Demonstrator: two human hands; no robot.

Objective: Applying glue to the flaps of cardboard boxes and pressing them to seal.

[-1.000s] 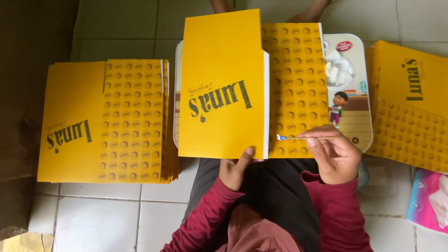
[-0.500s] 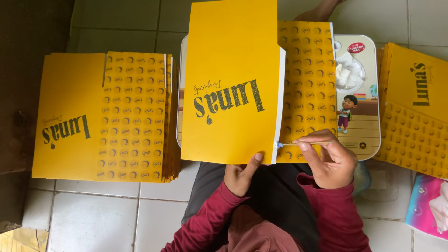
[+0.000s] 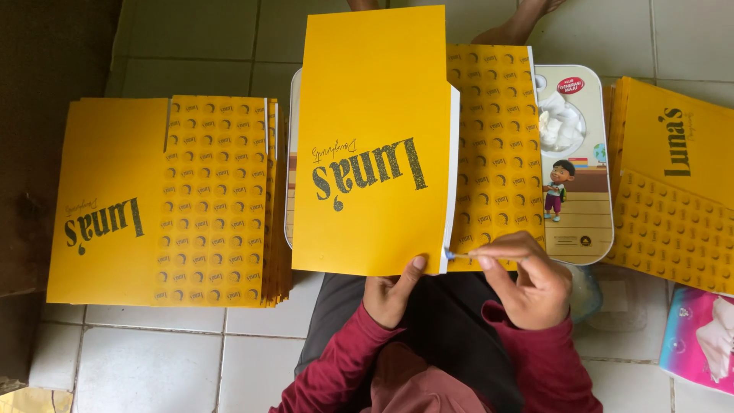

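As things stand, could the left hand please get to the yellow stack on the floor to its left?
Probably yes. The left hand only pinches the lower edge of the folded yellow sheet, and bare tiles lie between it and the stack, with nothing in between.

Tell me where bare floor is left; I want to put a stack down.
Bare tiles lie below the left stack, beside the left sleeve, and above it at the top. The right is crowded: tray, right stack, pink packet.
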